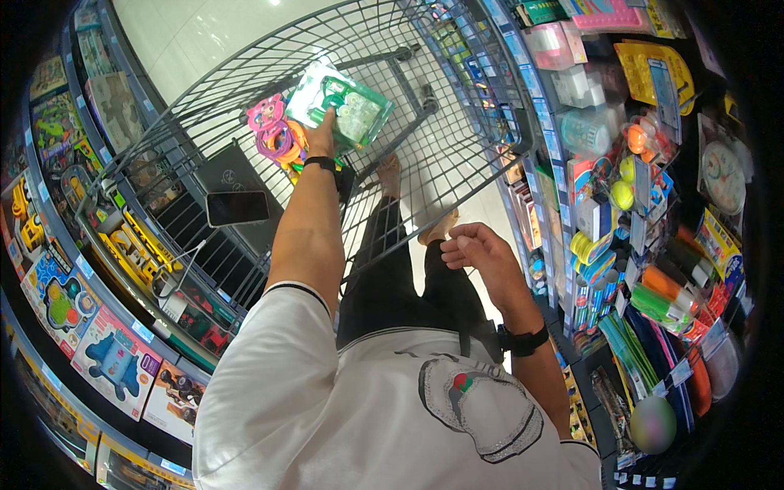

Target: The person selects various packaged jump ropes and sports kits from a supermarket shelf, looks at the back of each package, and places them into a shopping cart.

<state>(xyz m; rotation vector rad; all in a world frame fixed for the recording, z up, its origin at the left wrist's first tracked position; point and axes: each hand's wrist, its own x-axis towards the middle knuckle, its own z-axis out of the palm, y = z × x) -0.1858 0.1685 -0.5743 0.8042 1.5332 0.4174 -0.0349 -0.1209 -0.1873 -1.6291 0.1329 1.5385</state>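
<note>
My left hand (321, 133) reaches into a wire shopping cart (392, 260) and grips the near edge of a boxed toy set (358, 116), thumb on top. The box has clear plastic and green parts. Just left of that hand are a pink animal-faced toy (266, 113) and purple and orange plastic rings (278, 142). My right hand (481, 248) hangs outside the cart's near rim, fingers loosely curled with nothing in them. A smartphone (237, 208) lies screen up on a dark panel (229, 174) at the cart's left side.
Shelves of boxed toys (116, 361) run along my left, with yellow toy trucks (144, 248) near the cart. Hanging goods crowd the right, among them tennis balls (623, 196) and a round dial (723, 177). Pale floor tiles (196, 37) show beyond the cart.
</note>
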